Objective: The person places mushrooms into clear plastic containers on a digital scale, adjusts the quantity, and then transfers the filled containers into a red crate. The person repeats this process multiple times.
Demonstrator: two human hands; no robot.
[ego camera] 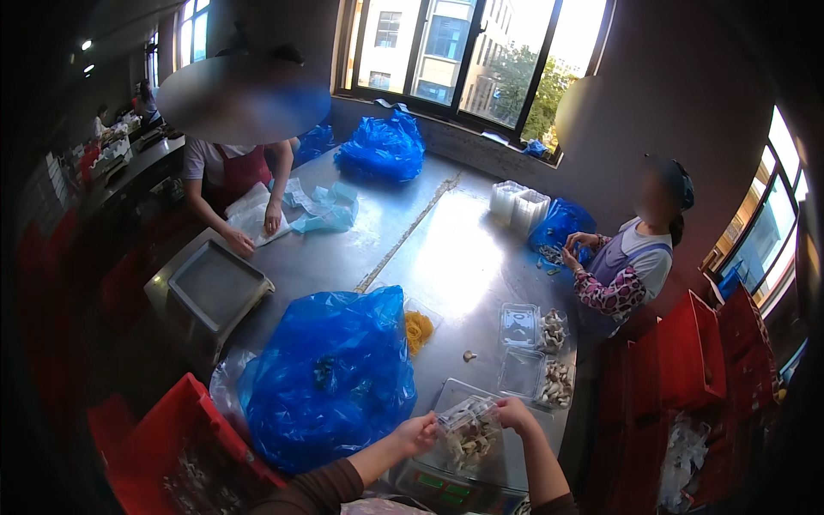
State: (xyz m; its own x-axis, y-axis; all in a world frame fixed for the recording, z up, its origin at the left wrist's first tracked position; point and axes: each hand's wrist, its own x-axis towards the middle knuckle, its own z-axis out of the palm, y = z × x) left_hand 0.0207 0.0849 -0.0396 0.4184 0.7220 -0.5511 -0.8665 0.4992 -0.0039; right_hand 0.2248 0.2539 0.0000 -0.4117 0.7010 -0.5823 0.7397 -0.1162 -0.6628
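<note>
A clear plastic clamshell box [475, 445] holding pale mushrooms [473, 444] rests over the platform of a digital scale [515, 460]. My left hand [418, 434] pinches the left edge of its lid. At the lid's right corner, my right hand [515, 415] has its fingers closed on the plastic. The lid stands partly raised over the mushrooms. Beyond my right hand are two more mushroom-filled boxes [555, 385] with their lids folded open to the left. A single mushroom [469, 355] lies on the metal table [444, 322].
A big blue plastic bag [328, 380] bulges left of my hands, beside yellow rubber bands [417, 331]. Red crates stand at lower left [174, 444] and right [692, 347]. Co-workers work at the left [241, 167] and right [618, 270], near a metal tray [217, 283] and stacked clear boxes [519, 206].
</note>
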